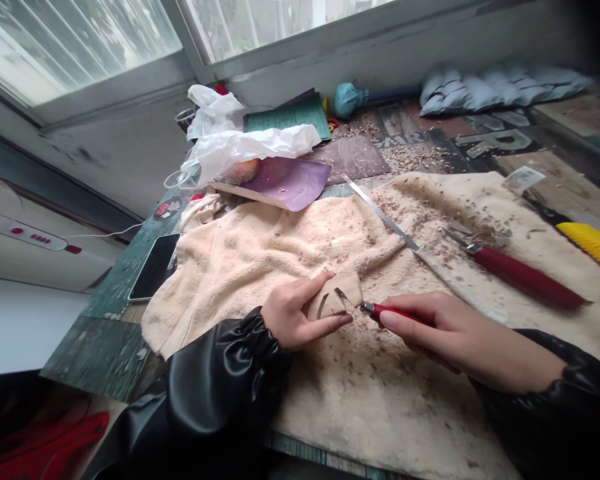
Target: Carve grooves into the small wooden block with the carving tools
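Note:
My left hand point(297, 315) is closed around a small pale wooden piece point(336, 298) with dark carved grooves, held down on a cream towel point(260, 247). My right hand point(455, 337) grips a red-handled carving tool point(393, 312); its short metal tip touches the wood's right edge. Both forearms wear shiny black sleeves. Wood shavings are scattered over the towel around the hands.
A second red-handled tool point(523, 277) and a long metal ruler point(385, 217) lie on the towel to the right. A yellow object point(593, 243) is at the far right. A phone point(155, 267) lies left of the towel; a white plastic bag point(245, 143), purple sheet point(293, 180) and green sheet point(290, 115) are behind.

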The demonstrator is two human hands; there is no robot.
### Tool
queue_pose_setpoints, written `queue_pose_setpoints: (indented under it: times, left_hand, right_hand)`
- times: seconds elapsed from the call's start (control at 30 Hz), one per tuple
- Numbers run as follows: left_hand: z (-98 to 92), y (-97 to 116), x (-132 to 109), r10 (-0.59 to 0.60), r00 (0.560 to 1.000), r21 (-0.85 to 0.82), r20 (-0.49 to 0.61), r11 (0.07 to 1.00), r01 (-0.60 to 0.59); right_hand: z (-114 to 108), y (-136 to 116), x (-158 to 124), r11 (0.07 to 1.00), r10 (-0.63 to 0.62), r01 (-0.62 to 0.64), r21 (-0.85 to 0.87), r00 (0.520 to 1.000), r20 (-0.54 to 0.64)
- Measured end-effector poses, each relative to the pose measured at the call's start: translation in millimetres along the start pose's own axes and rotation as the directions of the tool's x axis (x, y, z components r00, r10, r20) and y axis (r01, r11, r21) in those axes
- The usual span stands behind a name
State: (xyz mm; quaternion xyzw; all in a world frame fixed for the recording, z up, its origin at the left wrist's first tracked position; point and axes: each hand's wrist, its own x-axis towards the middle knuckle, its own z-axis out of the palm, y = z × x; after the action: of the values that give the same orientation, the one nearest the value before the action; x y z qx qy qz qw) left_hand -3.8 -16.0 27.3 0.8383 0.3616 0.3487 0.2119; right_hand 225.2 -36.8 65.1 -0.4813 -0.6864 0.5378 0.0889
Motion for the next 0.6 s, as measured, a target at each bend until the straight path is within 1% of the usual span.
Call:
queue_pose_setpoints:
  times: [0.17, 0.23, 0.3, 0.37, 0.43, 0.53, 0.6]
  left_hand:
    - [3.1, -6, -3, 0.101, 0.988, -0.039, -0.119, 0.994, -0.107]
    - [3.7, -8, -4, 0.103, 0.988, -0.058, -0.115, 0.992, -0.110]
    - [2.9, -9, -5, 0.079, 0.993, -0.092, -0.087, 0.992, -0.086]
    - [1.1, -8, -4, 0.036, 0.998, -0.156, -0.045, 0.987, -0.042]
    - [-1.1, -5, -4, -0.039, 0.999, -0.251, 0.007, 0.967, 0.039]
    - [-3.7, 2, -3, -0.163, 0.983, -0.413, 0.080, 0.892, 0.182]
    - [-4.2, 5, -2, -0.216, 0.972, -0.489, 0.094, 0.840, 0.234]
  right_hand:
    - [2, -1, -4, 0.993, -0.091, 0.087, -0.078, 0.994, -0.060]
    - [2, 0, -4, 0.991, -0.110, 0.105, -0.077, 0.992, -0.058]
    - [3, 1, -4, 0.993, -0.106, 0.104, -0.054, 0.993, -0.043]
    - [4, 0, -3, 0.994, -0.106, 0.105, -0.027, 0.994, -0.035]
    - [4, -1, -3, 0.993, -0.118, 0.118, -0.007, 0.992, -0.037]
    - [4, -3, -3, 0.990, -0.140, 0.140, -0.002, 0.988, -0.065]
    - [5, -3, -3, 0.988, -0.155, 0.153, -0.029, 0.983, -0.094]
